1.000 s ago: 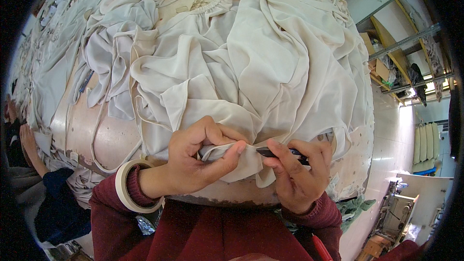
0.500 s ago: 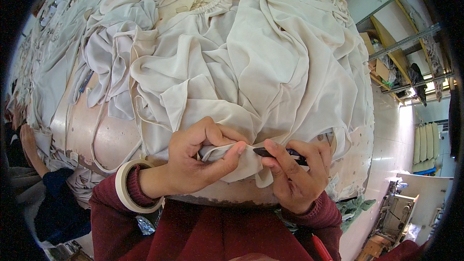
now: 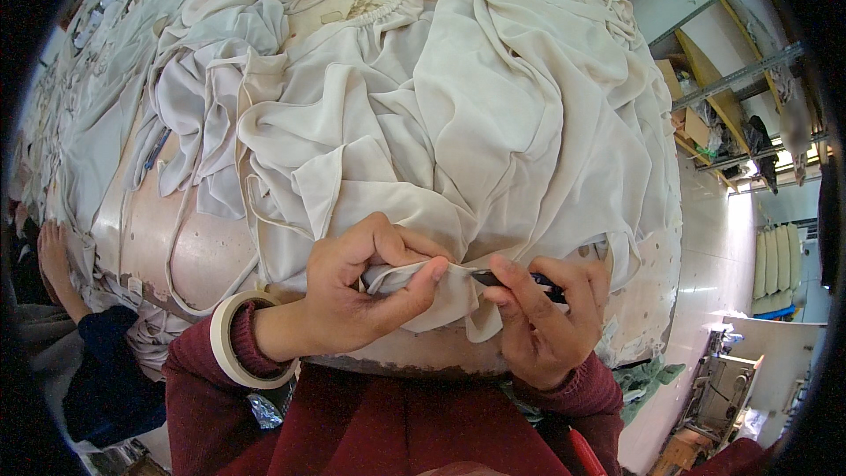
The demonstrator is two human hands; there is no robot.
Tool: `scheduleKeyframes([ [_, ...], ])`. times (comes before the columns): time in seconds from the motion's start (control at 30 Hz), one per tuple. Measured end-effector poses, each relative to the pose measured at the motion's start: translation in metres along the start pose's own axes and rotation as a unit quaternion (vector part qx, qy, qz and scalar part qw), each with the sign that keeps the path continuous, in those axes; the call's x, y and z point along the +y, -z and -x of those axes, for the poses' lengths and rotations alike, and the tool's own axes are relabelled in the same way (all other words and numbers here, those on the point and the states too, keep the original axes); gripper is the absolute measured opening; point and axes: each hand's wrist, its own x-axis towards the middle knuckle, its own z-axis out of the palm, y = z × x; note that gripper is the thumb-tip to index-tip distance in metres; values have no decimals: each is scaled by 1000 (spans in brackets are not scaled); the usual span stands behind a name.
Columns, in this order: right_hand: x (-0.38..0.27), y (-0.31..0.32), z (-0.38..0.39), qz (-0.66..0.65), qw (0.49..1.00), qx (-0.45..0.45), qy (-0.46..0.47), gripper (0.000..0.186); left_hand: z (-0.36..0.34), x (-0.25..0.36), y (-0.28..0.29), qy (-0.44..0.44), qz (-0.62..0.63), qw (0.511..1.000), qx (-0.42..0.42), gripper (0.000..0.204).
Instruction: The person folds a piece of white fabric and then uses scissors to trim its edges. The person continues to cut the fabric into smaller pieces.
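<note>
A cream garment (image 3: 423, 150) of thin, soft cloth lies spread in folds over the table in front of me. My left hand (image 3: 374, 282) is closed, pinching a seamed edge of this garment between thumb and fingers near the table's front edge. Just to the right, my right hand (image 3: 551, 313) is closed around small dark thread snips (image 3: 548, 288). Their pointed end meets the cloth edge beside my left thumb; my fingers cover most of the tool. A roll of masking tape (image 3: 222, 348) rings my left wrist.
More pale garments (image 3: 106, 115) are heaped along the table (image 3: 145, 234) to the left. A slim dark blue tool (image 3: 158, 148) rests there. At far left, another person's hand (image 3: 55, 256) touches cloth. Shelving (image 3: 736, 75) stands beyond the table on the right. A red pen (image 3: 586, 451) shows at my front.
My right hand and the snips have shifted slightly to the right, and less of the dark tip shows. My left hand keeps its pinch in the same place.
</note>
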Motion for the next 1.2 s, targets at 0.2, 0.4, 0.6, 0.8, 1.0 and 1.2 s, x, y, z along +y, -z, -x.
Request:
scheduleKeyframes([
  [0.2, -1, 0, -1, -1, 1000, -7, 5, 42, -1, 1, 0, -1, -2, 1000, -1, 19],
  [0.4, 8, 2, -4, -163, 985, -5, -51, 46, 2, -3, 3, -17, -58, 998, -6, 18],
  [0.6, 11, -16, -5, -370, 919, -55, -127, 30, 0, -7, 0, -3, -48, 999, -23, 16],
  [0.8, 19, -40, 4, -301, 952, 42, -20, 27, -7, -15, -4, 10, 12, 1000, -19, 17],
  [1.0, 23, -52, -1, -310, 945, 101, 26, 18, -11, -15, -3, -34, -127, 991, -15, 14],
  [1.2, 23, -67, 1, -334, 937, 99, 21, 13, -21, -14, 5, -139, -187, 972, -11, 13],
])
